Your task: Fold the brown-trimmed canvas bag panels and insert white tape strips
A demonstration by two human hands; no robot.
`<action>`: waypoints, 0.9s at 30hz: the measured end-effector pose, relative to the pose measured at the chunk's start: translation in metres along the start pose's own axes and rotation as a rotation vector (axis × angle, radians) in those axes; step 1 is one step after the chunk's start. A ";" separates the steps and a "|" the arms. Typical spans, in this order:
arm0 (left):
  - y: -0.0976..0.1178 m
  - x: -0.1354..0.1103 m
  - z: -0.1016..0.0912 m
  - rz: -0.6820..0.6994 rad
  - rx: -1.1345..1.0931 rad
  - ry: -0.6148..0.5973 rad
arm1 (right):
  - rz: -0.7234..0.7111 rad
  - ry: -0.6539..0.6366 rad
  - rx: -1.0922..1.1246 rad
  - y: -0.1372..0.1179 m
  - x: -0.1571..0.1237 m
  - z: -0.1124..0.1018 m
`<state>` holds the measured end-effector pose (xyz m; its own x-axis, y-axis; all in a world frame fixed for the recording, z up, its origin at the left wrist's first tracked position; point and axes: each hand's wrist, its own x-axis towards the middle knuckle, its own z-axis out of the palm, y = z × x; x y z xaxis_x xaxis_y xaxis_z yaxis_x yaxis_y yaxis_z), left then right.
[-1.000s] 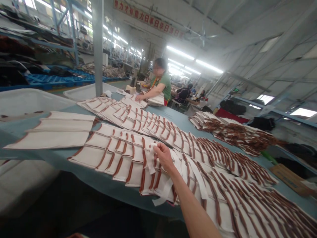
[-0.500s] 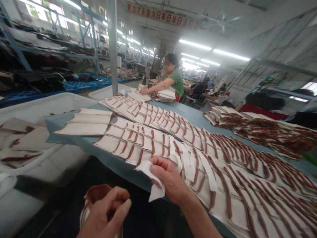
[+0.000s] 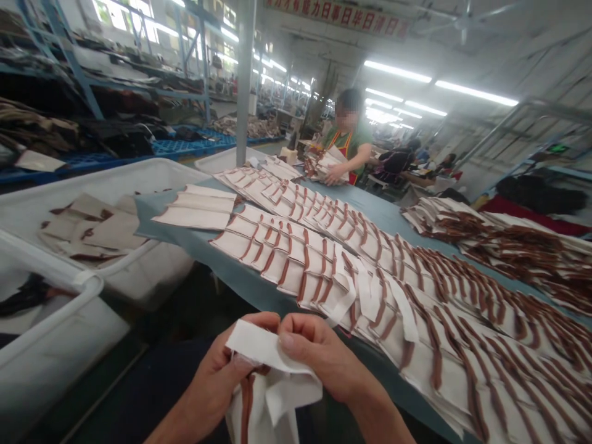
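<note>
Low in the view, my hands meet over a cream fabric piece (image 3: 237,419) with a brown edge strip. My left hand (image 3: 210,379) is closed on the upper part of this piece, its thumb beside a few loose threads. Between thumb and fingers, my right hand (image 3: 326,354) pinches a white fabric strip (image 3: 263,346). The strip lies across the top of the piece toward my left fingers, and its other end hangs folded below. Where strip and piece meet is partly hidden by my fingers.
Overlapping cream panels with brown edges (image 3: 319,262) cover much of the blue-grey table (image 3: 217,256); several white strips (image 3: 402,308) lie on them. White bins (image 3: 161,169) stand left. Across the table a co-worker (image 3: 361,145) handles a stack of panels. A metal post (image 3: 244,92) rises behind.
My right hand has brought the white strip down and left to the fabric piece. My left hand has moved right to meet it. The co-worker now holds a stack upright.
</note>
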<state>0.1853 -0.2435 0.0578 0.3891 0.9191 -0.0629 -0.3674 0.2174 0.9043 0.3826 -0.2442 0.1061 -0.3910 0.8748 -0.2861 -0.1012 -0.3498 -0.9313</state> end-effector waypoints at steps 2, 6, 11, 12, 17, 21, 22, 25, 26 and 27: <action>0.007 -0.008 -0.001 0.029 -0.034 -0.026 | 0.044 -0.036 0.027 0.003 0.003 0.008; 0.017 -0.020 -0.004 0.076 -0.047 -0.058 | 0.085 -0.091 0.064 0.013 0.012 0.024; 0.016 -0.029 -0.010 -0.015 -0.052 0.071 | 0.091 -0.126 -0.037 0.018 0.020 0.033; 0.016 -0.031 -0.010 -0.021 -0.017 0.089 | 0.030 -0.097 -0.127 0.017 0.020 0.033; 0.020 -0.038 -0.005 -0.016 0.163 0.250 | -0.378 0.068 -0.503 0.009 0.013 0.035; 0.014 -0.036 -0.011 0.034 0.304 0.246 | -0.513 0.218 -0.462 0.018 0.013 0.052; 0.011 -0.035 -0.014 0.046 0.343 0.224 | -0.503 0.267 -0.413 0.023 0.014 0.057; 0.005 -0.034 -0.023 0.058 0.440 0.174 | -0.413 0.317 -0.186 0.036 0.018 0.070; 0.004 -0.035 -0.024 0.064 0.461 0.173 | -0.388 0.316 -0.101 0.040 0.019 0.073; 0.003 -0.036 -0.022 0.075 0.475 0.192 | -0.376 0.327 -0.019 0.044 0.021 0.076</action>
<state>0.1512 -0.2687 0.0532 0.1984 0.9798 -0.0267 0.0536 0.0164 0.9984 0.3002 -0.2672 0.0761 -0.0235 0.9996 0.0172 -0.1619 0.0131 -0.9867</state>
